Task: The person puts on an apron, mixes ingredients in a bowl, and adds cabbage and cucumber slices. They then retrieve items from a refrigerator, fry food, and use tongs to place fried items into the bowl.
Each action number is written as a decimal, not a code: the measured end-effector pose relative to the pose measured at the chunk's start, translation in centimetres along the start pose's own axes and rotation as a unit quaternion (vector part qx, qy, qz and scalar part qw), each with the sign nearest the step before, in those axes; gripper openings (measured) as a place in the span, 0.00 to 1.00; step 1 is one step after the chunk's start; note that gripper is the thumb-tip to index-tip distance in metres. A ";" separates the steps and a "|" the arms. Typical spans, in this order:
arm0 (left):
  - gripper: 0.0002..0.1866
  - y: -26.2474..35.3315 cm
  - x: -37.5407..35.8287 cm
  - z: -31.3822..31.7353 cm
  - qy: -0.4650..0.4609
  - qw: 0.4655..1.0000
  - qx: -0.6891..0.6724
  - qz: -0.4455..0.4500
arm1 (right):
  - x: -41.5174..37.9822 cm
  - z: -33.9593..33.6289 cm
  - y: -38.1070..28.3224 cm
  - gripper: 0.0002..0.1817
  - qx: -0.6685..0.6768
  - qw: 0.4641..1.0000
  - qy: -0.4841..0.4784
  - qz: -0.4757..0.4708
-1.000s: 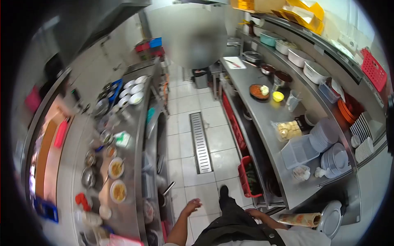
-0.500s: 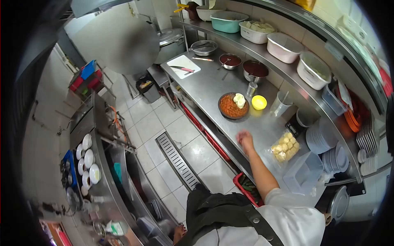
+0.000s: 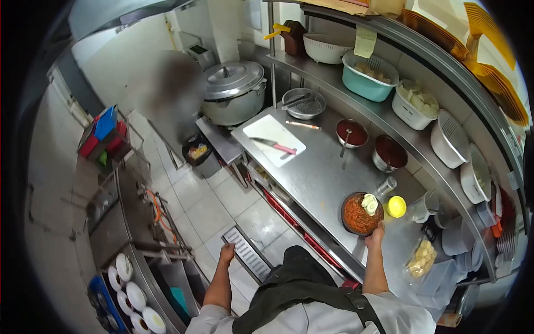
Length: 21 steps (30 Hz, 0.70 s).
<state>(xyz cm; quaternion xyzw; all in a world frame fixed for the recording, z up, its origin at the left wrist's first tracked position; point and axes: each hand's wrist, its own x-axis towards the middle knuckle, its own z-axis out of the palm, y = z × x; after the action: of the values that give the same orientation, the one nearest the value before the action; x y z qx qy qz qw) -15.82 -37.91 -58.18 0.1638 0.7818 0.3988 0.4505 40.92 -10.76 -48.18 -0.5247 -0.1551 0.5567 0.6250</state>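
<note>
My right hand (image 3: 376,235) grips the near rim of a dark round bowl (image 3: 346,221) on the steel counter. In the bowl lies orange-red food (image 3: 359,216), topped with pale slices (image 3: 369,204). A yellow cup (image 3: 396,206) and a glass shaker with a metal top (image 3: 386,185) stand just beyond it. My left hand (image 3: 227,254) hangs over the floor, away from the counter, its fingers curled with nothing visible in them.
A white cutting board (image 3: 273,133) bears a red-handled knife (image 3: 272,146). Two metal bowls of dark red sauce (image 3: 352,133) (image 3: 390,153) stand at the back. A bag of pale balls (image 3: 421,259) lies rightward. Tubs (image 3: 370,83) line the shelf. A blurred person (image 3: 175,100) stands far left.
My right hand has reached the bowl and taken hold of its rim. My left hand has come forward into view. The camera has turned, showing more of the counter's far end.
</note>
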 end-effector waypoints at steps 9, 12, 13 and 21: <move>0.23 30.6 11.9 5.9 -0.304 0.933 -0.189 0.045 | -5.9 19.3 5.4 0.18 0.031 0.994 -0.064 0.079; 0.30 34.0 12.8 6.8 -0.425 0.836 -0.340 -0.074 | -7.5 30.7 9.1 0.22 0.052 0.960 -0.170 0.217; 0.37 35.4 12.6 6.1 -0.437 0.806 -0.397 -0.044 | -7.3 34.1 12.0 0.21 0.025 0.965 -0.151 0.212; 0.29 39.4 20.3 -13.2 -0.254 0.734 -0.627 0.054 | 0.9 58.8 18.6 0.19 -0.538 0.576 -0.531 -0.312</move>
<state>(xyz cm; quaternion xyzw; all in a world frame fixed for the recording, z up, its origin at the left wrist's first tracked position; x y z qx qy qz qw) -41.88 -6.97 -35.84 -0.0193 0.2011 0.7659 0.6104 -14.45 15.24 -40.36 -0.2946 -0.8843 0.3205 0.1689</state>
